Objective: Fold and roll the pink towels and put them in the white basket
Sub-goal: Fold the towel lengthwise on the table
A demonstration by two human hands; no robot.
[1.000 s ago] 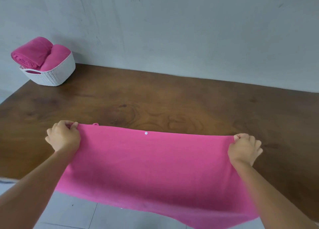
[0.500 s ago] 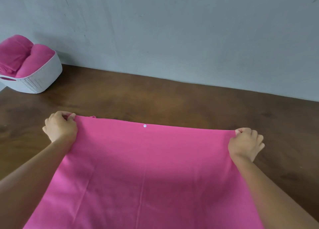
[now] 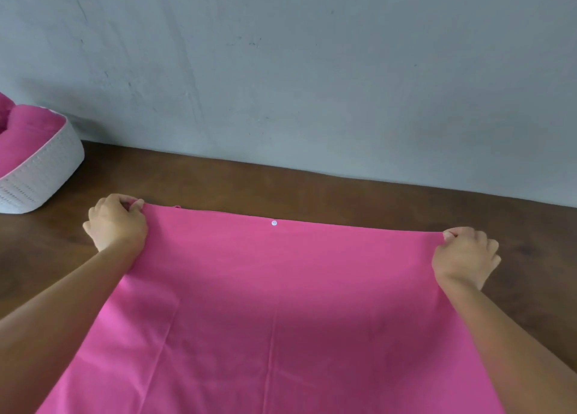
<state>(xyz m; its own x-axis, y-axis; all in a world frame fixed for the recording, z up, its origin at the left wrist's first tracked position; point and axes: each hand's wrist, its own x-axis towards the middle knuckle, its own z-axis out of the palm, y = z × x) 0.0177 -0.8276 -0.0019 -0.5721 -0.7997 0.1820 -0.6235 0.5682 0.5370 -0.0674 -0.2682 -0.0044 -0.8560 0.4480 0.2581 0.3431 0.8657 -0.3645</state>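
Towel (image 3: 274,313), pink, lies spread flat on the table (image 3: 312,189). It covers the near middle of the top and runs out of view at the lower frame edge. Its far edge is drawn straight between the two hands.

Left hand (image 3: 117,224): fingers curled, thumb and fingers clamped on the far left corner of the towel. Right hand (image 3: 465,257): fingers curled likewise, thumb and forefinger pinching the far right corner. The hands sit at the towel's outer corners, well apart from each other. Both forearms lie along the towel's side edges.

A small white dot (image 3: 274,223) sits on the cloth just inside the far edge, about midway between the hands. A small loop (image 3: 177,207) protrudes from the far edge near the left hand. Faint creases (image 3: 274,335) run from near to far across the cloth. The towel's near edge is not in view.

Basket (image 3: 40,176), white, stands at the far left of the table by the wall (image 3: 312,70) and is cut off by the left frame edge. It holds rolled towels (image 3: 28,129), pink, which rise above its rim; their number cannot be told. Basket and spread towel are apart, with bare table between them. Of the two hands, the left is the nearer to the basket. The wall is grey, with scuffs and marks.
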